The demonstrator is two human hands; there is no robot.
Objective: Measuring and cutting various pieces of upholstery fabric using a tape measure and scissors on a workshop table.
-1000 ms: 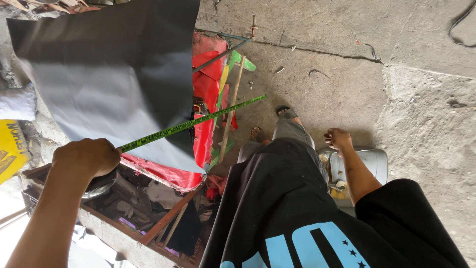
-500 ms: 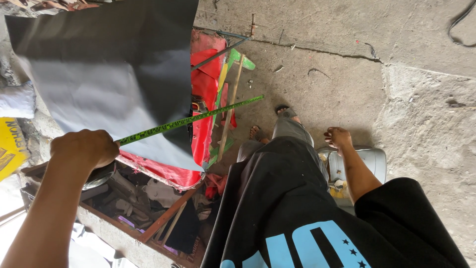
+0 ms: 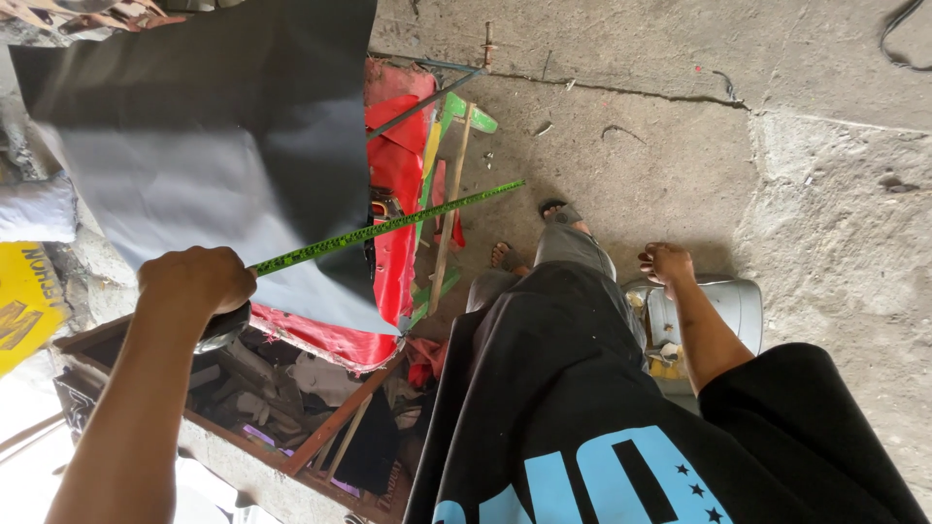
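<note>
My left hand (image 3: pixel 194 281) is closed around the near end of a long green measuring strip (image 3: pixel 388 228) with black marks. The strip runs up and to the right, over the edge of a large dark grey sheet (image 3: pixel 214 146), and ends above the concrete floor. A dark round object sits under my left fist; I cannot tell what it is. My right hand (image 3: pixel 666 264) hangs with curled fingers and holds nothing, just above a silver metal container (image 3: pixel 728 306). My black shirt with a blue print (image 3: pixel 582 417) fills the lower middle. My sandalled feet (image 3: pixel 553 218) show beyond it.
Red fabric (image 3: pixel 393 184) lies under the grey sheet, beside green and wooden sticks (image 3: pixel 451 184) and a thin metal rod (image 3: pixel 427 97). A wooden-framed box of scraps (image 3: pixel 282 398) sits lower left. A yellow sign (image 3: pixel 24 301) is at the far left. The floor is cracked concrete (image 3: pixel 680 116).
My left hand has shifted slightly up and to the right with the green strip still in it. My right hand has stayed in place.
</note>
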